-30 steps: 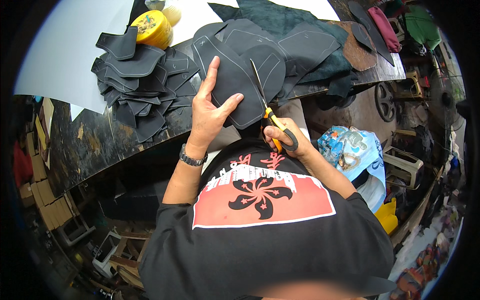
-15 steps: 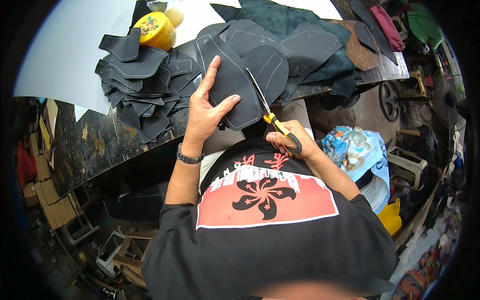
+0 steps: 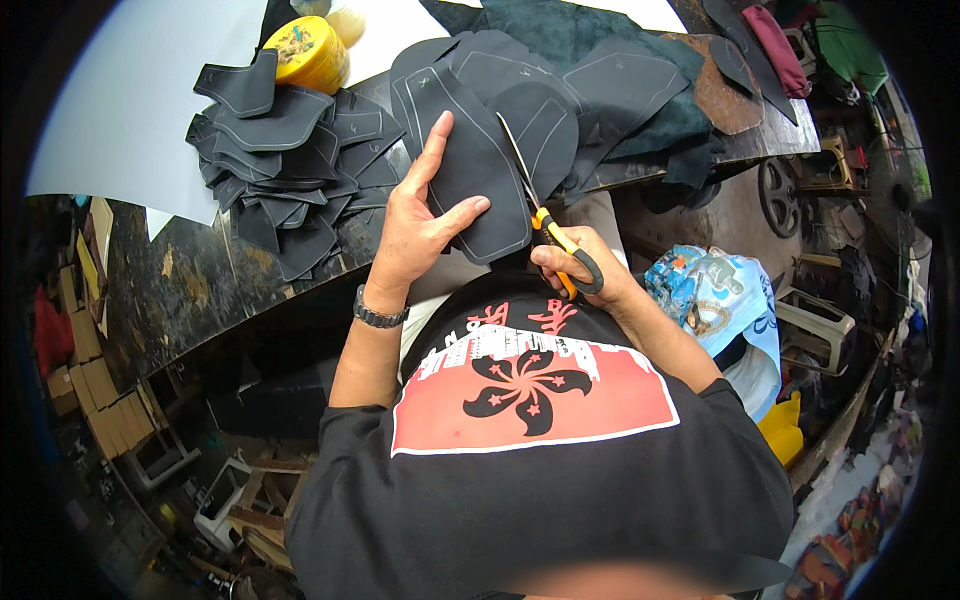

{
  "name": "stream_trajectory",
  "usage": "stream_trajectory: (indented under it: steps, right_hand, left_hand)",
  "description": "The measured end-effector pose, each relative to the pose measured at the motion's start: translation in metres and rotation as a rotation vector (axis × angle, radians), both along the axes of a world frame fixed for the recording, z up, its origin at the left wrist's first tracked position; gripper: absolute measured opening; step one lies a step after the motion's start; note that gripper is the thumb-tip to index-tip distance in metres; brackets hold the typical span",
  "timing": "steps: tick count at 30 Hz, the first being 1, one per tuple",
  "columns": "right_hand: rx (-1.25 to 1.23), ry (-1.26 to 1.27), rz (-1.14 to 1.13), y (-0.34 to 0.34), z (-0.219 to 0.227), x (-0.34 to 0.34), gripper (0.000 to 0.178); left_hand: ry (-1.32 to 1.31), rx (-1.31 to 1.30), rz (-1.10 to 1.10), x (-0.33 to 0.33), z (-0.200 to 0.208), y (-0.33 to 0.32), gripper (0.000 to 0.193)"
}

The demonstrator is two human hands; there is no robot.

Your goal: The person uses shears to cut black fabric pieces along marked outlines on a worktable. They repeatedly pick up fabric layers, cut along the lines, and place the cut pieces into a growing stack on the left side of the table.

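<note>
My left hand (image 3: 410, 240) grips a large black leather-like piece (image 3: 468, 165) with a pale line drawn along its margin. Its thumb lies on the face and its index finger points up along it; the other fingers are hidden behind. Scissors (image 3: 545, 222) with yellow and black handles are in my right hand (image 3: 600, 268). Their blades point up and away along the right edge of the held piece, over other black material. Whether they are touching it, I cannot tell.
Left of my hands, several cut black pieces (image 3: 275, 140) form a loose pile on the worn dark table (image 3: 185, 275). A yellow tub (image 3: 312, 55) stands behind them. More marked pieces (image 3: 625, 88) and dark green material (image 3: 560, 35) lie farther back. A blue patterned cloth (image 3: 715, 300) hangs at right.
The scissors have shifted slightly up and away from me, and more of their lower handle shows. The held piece and my left hand have moved a little to the right.
</note>
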State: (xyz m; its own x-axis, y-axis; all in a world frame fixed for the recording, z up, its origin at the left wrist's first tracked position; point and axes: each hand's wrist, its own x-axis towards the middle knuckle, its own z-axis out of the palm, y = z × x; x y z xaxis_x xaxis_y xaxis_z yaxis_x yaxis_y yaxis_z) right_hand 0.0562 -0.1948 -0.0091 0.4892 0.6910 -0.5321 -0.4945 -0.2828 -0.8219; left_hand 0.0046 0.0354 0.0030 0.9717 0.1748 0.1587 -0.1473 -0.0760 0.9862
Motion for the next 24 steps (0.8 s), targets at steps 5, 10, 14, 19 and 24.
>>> stream_trajectory:
  steps: [5,10,14,19,24]
  right_hand:
    - [-0.044,0.004,-0.005,-0.006,-0.004,0.001,0.04]
    - [-0.144,-0.012,0.03,-0.013,-0.002,0.001,0.04]
    - [-0.188,-0.032,0.12,-0.013,-0.003,0.006,0.034]
    - [-0.062,-0.005,0.062,-0.009,-0.004,0.012,0.037]
    - [0.007,0.038,-0.014,-0.006,-0.001,0.005,0.04]
  left_hand:
    - [0.022,-0.013,-0.023,0.002,-0.002,0.005,0.085]
    - [0.062,-0.041,-0.081,0.001,-0.004,0.009,0.084]
    - [0.072,-0.022,-0.082,0.001,-0.004,0.008,0.084]
    - [0.107,-0.102,-0.169,-0.002,0.0,0.001,0.084]
    - [0.111,-0.117,-0.167,-0.001,0.0,0.002,0.084]
